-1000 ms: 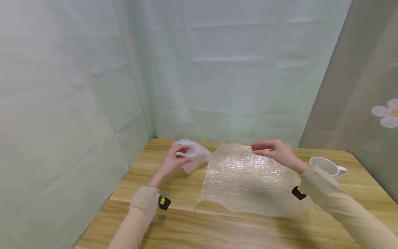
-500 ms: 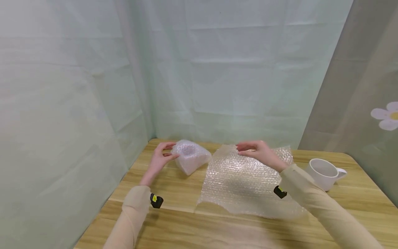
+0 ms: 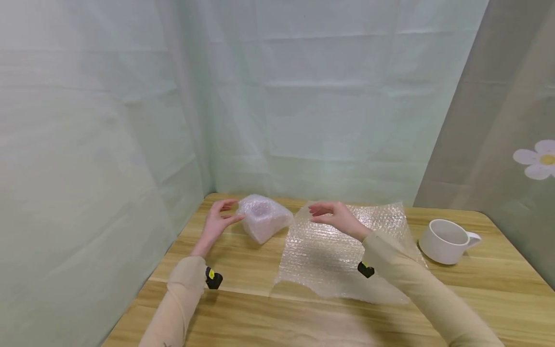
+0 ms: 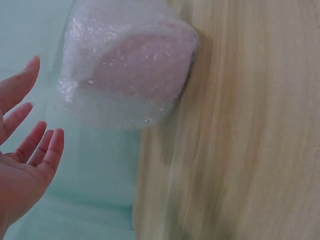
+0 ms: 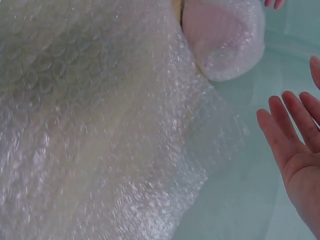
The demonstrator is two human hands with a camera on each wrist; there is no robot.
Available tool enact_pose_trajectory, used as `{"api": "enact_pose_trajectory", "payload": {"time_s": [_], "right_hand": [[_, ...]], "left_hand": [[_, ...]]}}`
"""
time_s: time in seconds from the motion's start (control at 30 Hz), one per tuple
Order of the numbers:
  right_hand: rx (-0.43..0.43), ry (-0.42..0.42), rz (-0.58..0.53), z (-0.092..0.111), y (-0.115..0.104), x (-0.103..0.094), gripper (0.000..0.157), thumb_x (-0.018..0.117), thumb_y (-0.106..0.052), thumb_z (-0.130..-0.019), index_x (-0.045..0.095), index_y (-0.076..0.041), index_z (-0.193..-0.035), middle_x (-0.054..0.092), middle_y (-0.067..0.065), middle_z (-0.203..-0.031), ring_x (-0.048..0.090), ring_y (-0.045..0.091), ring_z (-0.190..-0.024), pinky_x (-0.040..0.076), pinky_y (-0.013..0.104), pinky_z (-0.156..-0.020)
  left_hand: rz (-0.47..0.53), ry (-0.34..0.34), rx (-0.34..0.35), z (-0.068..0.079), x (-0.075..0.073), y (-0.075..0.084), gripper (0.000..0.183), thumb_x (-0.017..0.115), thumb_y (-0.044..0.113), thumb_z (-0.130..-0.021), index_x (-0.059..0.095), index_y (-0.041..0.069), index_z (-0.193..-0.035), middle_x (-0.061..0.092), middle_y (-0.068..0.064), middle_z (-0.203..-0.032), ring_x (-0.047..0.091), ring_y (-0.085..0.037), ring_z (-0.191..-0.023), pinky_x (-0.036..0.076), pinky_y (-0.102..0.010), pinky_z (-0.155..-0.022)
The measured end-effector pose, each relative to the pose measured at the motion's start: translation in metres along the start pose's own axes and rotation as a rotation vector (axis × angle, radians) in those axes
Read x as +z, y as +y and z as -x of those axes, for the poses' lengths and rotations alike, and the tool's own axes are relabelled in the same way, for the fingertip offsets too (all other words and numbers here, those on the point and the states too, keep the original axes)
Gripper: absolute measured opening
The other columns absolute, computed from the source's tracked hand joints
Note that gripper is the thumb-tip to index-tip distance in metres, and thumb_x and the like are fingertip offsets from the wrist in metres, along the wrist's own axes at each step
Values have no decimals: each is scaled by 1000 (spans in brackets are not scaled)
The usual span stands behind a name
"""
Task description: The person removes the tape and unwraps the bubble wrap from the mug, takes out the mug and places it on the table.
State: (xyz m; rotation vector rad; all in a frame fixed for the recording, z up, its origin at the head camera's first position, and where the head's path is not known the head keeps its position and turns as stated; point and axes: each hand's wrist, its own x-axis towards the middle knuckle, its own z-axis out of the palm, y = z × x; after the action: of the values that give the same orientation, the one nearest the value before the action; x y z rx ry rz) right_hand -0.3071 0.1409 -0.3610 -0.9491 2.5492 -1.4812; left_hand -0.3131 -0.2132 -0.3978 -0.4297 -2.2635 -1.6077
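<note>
A bundle of bubble wrap (image 3: 265,220) sits at the back left of the table, with something pinkish showing dimly through it. Just left of it is my left hand (image 3: 217,222), thumb and fingers spread apart and holding nothing. In the left wrist view a gap shows between those fingers and the bundle (image 4: 130,65). A flat sheet of bubble wrap (image 3: 321,260) lies in the middle. Over its back left part hovers my right hand (image 3: 340,218), fingers loosely extended and nothing in them. In the right wrist view the sheet (image 5: 90,125) spreads beside that hand.
A white mug (image 3: 444,243) stands upright right of the sheet, its handle pointing right. Pale green curtains (image 3: 316,106) hang behind and left of the wooden table (image 3: 260,318); a grey-brown one with a flower print (image 3: 539,159) hangs at right.
My left hand has drawn back left from in front of the bundle. My right hand has moved left over the sheet, bringing the mug into full view.
</note>
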Motion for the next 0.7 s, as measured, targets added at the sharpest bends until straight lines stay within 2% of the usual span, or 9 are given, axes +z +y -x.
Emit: {"api": "enact_pose_trajectory", "payload": {"time_s": [0.07, 0.23, 0.4, 0.53, 0.7], "right_hand": [[-9, 9, -10, -5, 7, 5, 42, 67, -15, -83, 56, -1, -121, 57, 18, -113, 57, 22, -97, 47, 34, -79], [-24, 35, -36, -16, 14, 21, 42, 68, -11, -82, 55, 5, -118, 57, 21, -111, 56, 27, -98, 47, 34, -80], [-9, 59, -22, -25, 19, 39, 44, 67, -9, -82, 53, 4, -121, 54, 17, -118, 50, 30, -107, 43, 36, -87], [2, 87, -27, -33, 23, 51, 47, 66, -6, -82, 49, 5, -124, 50, 18, -124, 47, 32, -111, 40, 40, -90], [-7, 137, -59, -43, 26, 64, 49, 66, 2, -80, 47, 7, -125, 46, 23, -125, 44, 35, -113, 37, 43, -92]], "left_hand": [[-24, 10, 0, -3, 0, -11, 50, 74, 1, -73, 51, -8, -116, 44, -25, -116, 43, -36, -104, 44, -45, -83], [-10, 19, -15, -5, -2, -20, 53, 75, 3, -73, 50, -9, -117, 45, -25, -117, 41, -41, -106, 43, -45, -84], [25, 10, -75, -3, -3, -30, 60, 75, 6, -73, 45, -9, -123, 41, -26, -123, 38, -41, -110, 40, -47, -88], [2, -9, -121, -3, -1, -39, 65, 76, 7, -72, 42, -10, -125, 40, -26, -125, 37, -41, -113, 40, -45, -88], [2, 4, -123, -3, 3, -48, 65, 76, 1, -70, 40, -12, -123, 39, -28, -125, 36, -44, -112, 40, -46, -89]]}}
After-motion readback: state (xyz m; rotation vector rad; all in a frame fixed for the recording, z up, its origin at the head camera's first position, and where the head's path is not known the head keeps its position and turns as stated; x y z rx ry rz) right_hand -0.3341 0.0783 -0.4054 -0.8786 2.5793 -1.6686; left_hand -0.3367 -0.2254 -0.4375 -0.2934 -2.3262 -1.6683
